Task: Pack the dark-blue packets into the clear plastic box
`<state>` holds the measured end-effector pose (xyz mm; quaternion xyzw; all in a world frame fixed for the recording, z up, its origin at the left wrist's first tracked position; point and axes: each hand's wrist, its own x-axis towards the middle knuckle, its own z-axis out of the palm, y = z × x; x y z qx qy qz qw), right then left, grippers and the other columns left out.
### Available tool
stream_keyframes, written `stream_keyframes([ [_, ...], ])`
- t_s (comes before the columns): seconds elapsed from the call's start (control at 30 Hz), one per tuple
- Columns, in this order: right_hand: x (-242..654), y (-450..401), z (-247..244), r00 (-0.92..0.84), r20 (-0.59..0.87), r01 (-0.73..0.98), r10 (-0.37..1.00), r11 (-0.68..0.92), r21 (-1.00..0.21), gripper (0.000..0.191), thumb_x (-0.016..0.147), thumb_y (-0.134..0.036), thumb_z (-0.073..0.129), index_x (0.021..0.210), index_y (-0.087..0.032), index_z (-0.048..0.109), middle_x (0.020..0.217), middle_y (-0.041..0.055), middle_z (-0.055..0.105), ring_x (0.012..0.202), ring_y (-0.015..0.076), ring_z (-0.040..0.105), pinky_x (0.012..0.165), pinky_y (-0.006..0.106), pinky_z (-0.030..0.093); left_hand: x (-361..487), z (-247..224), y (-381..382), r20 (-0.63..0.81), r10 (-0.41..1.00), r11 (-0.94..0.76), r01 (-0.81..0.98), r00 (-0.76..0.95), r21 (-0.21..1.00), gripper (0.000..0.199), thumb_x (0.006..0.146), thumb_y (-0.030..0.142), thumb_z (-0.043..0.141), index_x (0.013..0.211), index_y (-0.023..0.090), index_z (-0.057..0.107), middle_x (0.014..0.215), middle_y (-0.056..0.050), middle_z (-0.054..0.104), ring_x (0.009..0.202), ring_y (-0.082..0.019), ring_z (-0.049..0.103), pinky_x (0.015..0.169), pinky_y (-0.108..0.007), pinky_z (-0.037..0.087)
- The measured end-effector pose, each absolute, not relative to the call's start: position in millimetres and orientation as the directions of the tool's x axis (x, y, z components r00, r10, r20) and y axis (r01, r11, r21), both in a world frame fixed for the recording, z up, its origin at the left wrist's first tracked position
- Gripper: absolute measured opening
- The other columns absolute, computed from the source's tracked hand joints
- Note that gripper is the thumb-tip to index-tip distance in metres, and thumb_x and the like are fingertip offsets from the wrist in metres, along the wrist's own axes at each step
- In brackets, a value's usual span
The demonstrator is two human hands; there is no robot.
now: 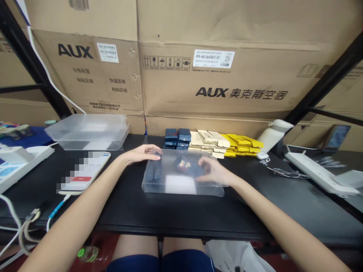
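Note:
A translucent plastic box (pixel 183 190) sits on the black table in front of me, with a white label on its near wall. Inside, along its left end, narrow dark blue packets (pixel 154 170) stand side by side. My left hand (pixel 145 154) curls over the far left corner, its thumb and fingers closed at the top of these packets. Within the right half lies a dark blue packet (pixel 184 165) with small red and cream spots. My right hand (pixel 212 170) reaches in from the right, fingers and thumb curved round that packet's right side; blur hides the exact contact.
Dark blue packets (pixel 184 135), cream packets (pixel 208 139) and yellow packets (pixel 242 142) are stacked behind the box. Stacked clear boxes (pixel 87 130) and a phone (pixel 87 172) are left. A white bottle (pixel 273 136) and power strip (pixel 317 172) stand right. Cardboard cartons (pixel 227 22) form the back.

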<state>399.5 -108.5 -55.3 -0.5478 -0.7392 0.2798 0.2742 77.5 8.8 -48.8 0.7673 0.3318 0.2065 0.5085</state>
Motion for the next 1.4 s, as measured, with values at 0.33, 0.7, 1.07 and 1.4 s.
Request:
stream_keyframes([
  [0.33,386.7,-119.0,-42.7,-0.365,-0.262,0.201,0.894,-0.199,-0.959,0.042,0.066,-0.042,0.082,0.076,-0.02,0.047,0.072,-0.0066,0.038,0.054,0.0047,0.042,0.042,0.016,0.046,84.2,-46.4,2.7,-0.037,0.687,-0.301,0.33,0.726,0.895,0.049,0.07,0.046,0.076,0.108,0.018,0.065,0.116,-0.008,0.066,0.108,-0.022,0.057,0.095,-0.036,0.042],
  [0.7,373.5,-122.0,-49.4,-0.173,-0.121,0.174,0.977,-0.091,-0.98,0.038,0.072,-0.044,0.077,0.074,-0.021,0.048,0.064,-0.0059,0.047,0.057,0.0085,0.051,0.043,0.017,0.05,94.0,-46.0,-5.9,-0.033,0.63,-0.24,0.235,0.776,0.942,0.046,0.069,0.038,0.079,0.109,0.018,0.065,0.118,-0.009,0.067,0.111,-0.022,0.06,0.097,-0.037,0.044],
  [1.07,368.4,-126.3,-52.8,-0.252,-0.169,0.277,0.953,-0.097,-0.956,0.045,0.073,-0.039,0.077,0.108,-0.017,0.06,0.073,-0.0007,0.071,0.037,0.0036,0.047,0.035,0.017,0.037,98.1,-49.6,-8.5,-0.016,0.636,-0.228,0.208,0.771,0.951,0.046,0.068,0.038,0.08,0.107,0.018,0.066,0.117,-0.009,0.068,0.111,-0.023,0.061,0.099,-0.039,0.045],
  [1.4,360.3,-132.7,-48.0,-0.322,-0.164,0.217,0.932,-0.095,-0.972,0.041,0.068,-0.04,0.081,0.091,-0.019,0.053,0.093,0.0013,0.069,0.044,0.0045,0.056,0.036,0.017,0.046,100.0,-51.8,-7.5,-0.005,0.618,-0.25,0.202,0.786,0.947,0.045,0.07,0.037,0.079,0.109,0.017,0.066,0.118,-0.01,0.068,0.109,-0.023,0.062,0.098,-0.038,0.045],
])
